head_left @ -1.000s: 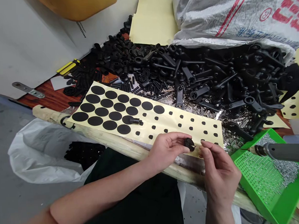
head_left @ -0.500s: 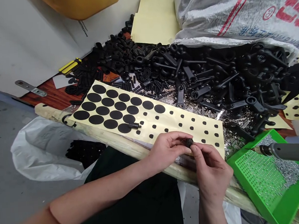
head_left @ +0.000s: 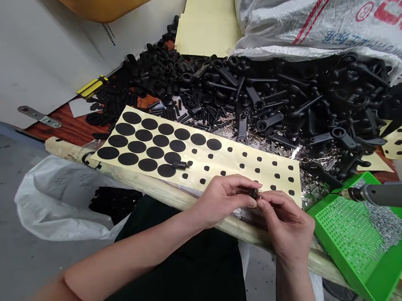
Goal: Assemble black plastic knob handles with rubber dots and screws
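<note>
In front of me, over the near edge of the sticker sheet [head_left: 218,156], my hands meet at the fingertips. My left hand [head_left: 220,199] is closed around a small black plastic part [head_left: 253,193], mostly covered by the fingers. Thumb and forefinger of my right hand [head_left: 287,222] pinch at the right end of that part; whatever tiny piece they hold is too small to make out. A black cylindrical plastic piece with a thin tip [head_left: 179,165] lies on the sheet, beside the large round black stickers [head_left: 156,153].
Black plastic arms [head_left: 242,126] and short tubes are heaped behind the sheet, with small metal clips [head_left: 271,147]. A green basket [head_left: 366,290] of screws stands right, under a power screwdriver [head_left: 388,193]. A white sack [head_left: 308,19] and yellow sheets [head_left: 208,24] are behind.
My right fingertips have shifted slightly, and the black part is turned a little and more covered. My left hand stays nearly in place. The view has moved slightly.
</note>
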Available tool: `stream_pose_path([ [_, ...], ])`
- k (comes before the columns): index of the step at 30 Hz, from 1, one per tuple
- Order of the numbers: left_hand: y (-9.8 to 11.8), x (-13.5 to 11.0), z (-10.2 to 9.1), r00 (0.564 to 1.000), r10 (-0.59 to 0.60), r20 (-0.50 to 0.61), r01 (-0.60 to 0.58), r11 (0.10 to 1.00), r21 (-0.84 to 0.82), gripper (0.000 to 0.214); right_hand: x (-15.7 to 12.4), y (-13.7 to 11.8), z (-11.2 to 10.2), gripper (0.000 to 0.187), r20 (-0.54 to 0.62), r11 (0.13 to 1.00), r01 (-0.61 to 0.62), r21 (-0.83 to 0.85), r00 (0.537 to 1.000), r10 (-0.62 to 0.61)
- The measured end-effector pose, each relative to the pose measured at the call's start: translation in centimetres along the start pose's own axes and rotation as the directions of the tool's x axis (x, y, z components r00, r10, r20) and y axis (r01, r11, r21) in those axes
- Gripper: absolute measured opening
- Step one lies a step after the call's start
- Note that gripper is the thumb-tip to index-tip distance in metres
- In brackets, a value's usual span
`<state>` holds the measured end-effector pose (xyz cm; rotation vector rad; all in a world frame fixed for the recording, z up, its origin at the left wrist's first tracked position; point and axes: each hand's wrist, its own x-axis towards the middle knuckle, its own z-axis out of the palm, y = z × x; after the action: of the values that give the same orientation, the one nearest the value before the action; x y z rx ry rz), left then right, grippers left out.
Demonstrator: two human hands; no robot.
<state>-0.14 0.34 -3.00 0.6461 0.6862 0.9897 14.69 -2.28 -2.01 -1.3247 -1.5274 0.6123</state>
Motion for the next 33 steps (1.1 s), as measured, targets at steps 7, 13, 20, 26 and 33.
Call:
stream_pose_path([
  [7,0.0,0.0,0.1,1.000,-0.001,-0.006,0.001,0.999,-0.037,0.025,-0.1,0.2,-0.1,0.005,0.027,0.996,-0.050,0.070,0.998,0.048],
  [13,0.2,-0.1,0.1,0.999,-0.035,-0.012,0.035,0.999,-0.011,0.025,-0.3,0.3,-0.2,0.005,0.027,0.998,-0.038,0.058,0.999,0.036],
  [20,0.1,-0.3,0.0,1.000,0.006,-0.007,-0.006,0.999,-0.034,0.025,-0.7,-0.3,0.3,0.004,-0.041,0.999,0.025,-0.044,0.999,-0.027],
  [26,0.1,-0.5,-0.1,0.999,0.021,-0.030,-0.022,0.999,-0.047,0.026,-0.7,-0.5,1.0,0.008,-0.085,1.000,0.007,-0.014,0.996,-0.008],
  [33,0.7,-0.6,-0.1,1.000,-0.015,-0.019,0.014,0.997,-0.075,0.024,-0.4,-0.8,1.2,0.008,-0.022,0.994,-0.085,0.071,0.996,0.086],
])
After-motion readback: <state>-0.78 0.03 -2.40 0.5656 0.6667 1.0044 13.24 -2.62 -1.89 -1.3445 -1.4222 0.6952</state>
